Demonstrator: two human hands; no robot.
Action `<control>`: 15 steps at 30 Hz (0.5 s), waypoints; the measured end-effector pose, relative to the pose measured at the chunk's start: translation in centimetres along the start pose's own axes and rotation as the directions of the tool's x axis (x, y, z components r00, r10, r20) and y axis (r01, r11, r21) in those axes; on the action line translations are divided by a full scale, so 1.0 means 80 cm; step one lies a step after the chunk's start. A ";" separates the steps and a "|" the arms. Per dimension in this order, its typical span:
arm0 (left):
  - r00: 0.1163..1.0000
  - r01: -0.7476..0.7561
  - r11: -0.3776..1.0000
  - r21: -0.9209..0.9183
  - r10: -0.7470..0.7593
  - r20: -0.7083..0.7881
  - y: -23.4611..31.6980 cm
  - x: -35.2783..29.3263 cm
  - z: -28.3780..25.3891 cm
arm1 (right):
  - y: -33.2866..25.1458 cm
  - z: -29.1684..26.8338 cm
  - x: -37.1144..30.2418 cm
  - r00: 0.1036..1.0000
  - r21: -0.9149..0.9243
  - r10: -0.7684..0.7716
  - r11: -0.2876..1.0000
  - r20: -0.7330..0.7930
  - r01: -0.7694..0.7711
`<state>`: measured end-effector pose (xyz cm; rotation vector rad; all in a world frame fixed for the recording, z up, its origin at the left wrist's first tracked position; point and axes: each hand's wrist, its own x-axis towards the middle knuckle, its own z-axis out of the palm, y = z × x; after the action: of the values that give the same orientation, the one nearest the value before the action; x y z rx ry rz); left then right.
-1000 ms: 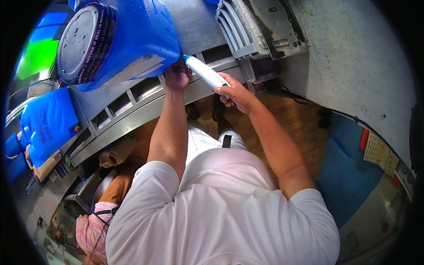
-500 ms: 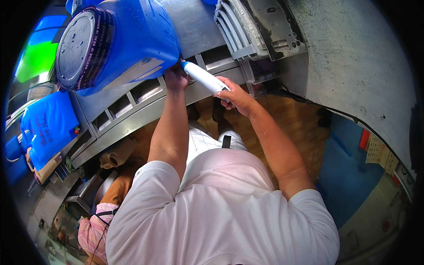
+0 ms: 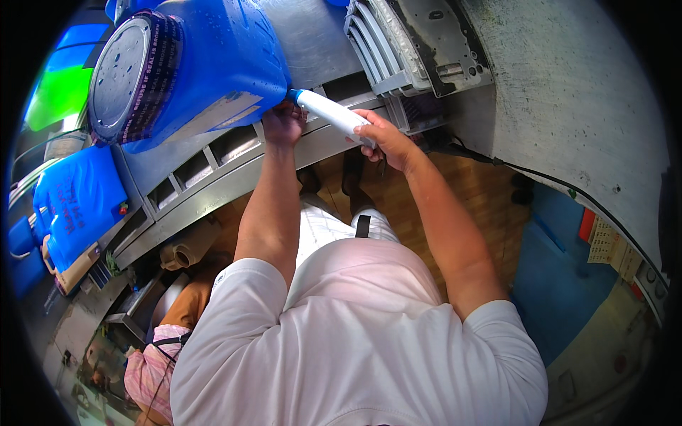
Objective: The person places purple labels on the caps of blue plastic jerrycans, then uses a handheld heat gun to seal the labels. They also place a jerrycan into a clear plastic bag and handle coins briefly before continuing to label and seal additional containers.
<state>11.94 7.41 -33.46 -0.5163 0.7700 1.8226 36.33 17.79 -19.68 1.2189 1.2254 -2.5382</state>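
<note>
My right hand (image 3: 380, 136) is closed around the rear of a white tube-shaped tool (image 3: 327, 113) with a blue tip. The tool slants up and left, and its tip is at the lower right corner of a large blue water jug (image 3: 234, 64). That jug lies on its side on a steel counter, with a round lid and a dark printed band at its left end. Just under the jug's corner, beside the tool's tip, is my left hand (image 3: 284, 126), palm up with curled fingers. Shadow hides what the fingers may hold.
A slatted steel rack (image 3: 234, 147) runs along the counter's front. Grey metal equipment (image 3: 426, 50) stands at the back right. Another blue jug (image 3: 78, 206) is at left. A person in a pink striped top (image 3: 153, 369) is at lower left. A black cable (image 3: 554, 174) runs along the right.
My right hand has shifted slightly right, with the white tool turning a little flatter. My left hand has turned more palm-up under the jug's corner. The jug has not visibly moved.
</note>
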 end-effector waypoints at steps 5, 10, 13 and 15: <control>0.992 0.024 0.997 0.072 -0.015 -0.123 0.003 -0.005 -0.001 | -0.007 -0.017 0.012 0.999 0.078 0.038 0.996 0.017 -0.039; 0.998 0.018 0.987 0.157 -0.009 -0.055 0.006 -0.009 -0.001 | 0.023 -0.022 0.016 0.994 0.215 0.047 0.974 0.099 -0.068; 0.997 -0.048 0.985 0.166 0.057 -0.050 0.004 -0.009 -0.003 | 0.048 -0.016 0.013 0.991 0.296 0.085 0.949 0.099 -0.111; 0.997 -0.077 0.987 0.142 0.073 0.033 0.004 -0.010 -0.004 | 0.059 -0.009 0.011 0.990 0.328 0.035 0.941 0.140 -0.080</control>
<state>11.91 6.54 -33.08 -0.3720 0.9044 1.8236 37.98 15.27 -23.51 1.0960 0.7414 -2.8085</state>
